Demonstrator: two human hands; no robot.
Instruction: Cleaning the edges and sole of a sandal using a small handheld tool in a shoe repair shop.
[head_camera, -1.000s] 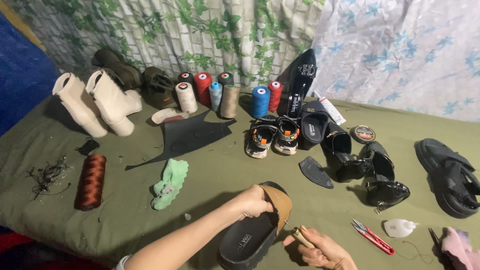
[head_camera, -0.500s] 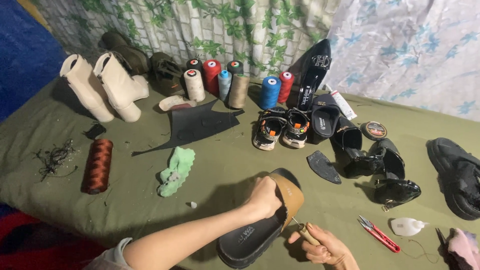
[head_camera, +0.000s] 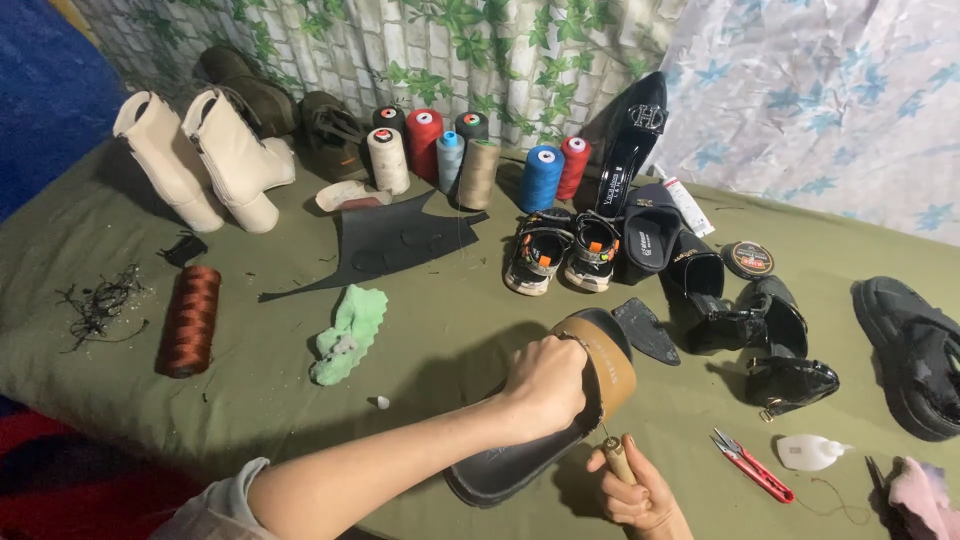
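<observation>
My left hand grips the tan strap of a black slide sandal, holding it tilted on the green cloth. Just below the strap, my right hand is closed around a wooden-handled awl, whose thin tip points up at the strap's lower edge. The sandal's black sole runs toward the lower left. A pair of red snips lies right of my right hand.
Several thread spools stand at the back with cream boots, brown shoes and a black heel. Black shoes, small sneakers, a black leather sheet, a copper thread spool and a green sponge lie around.
The view has shifted slightly. My left hand has closed more tightly over the tan strap, and my right hand has brought the awl up to the strap's lower edge.
</observation>
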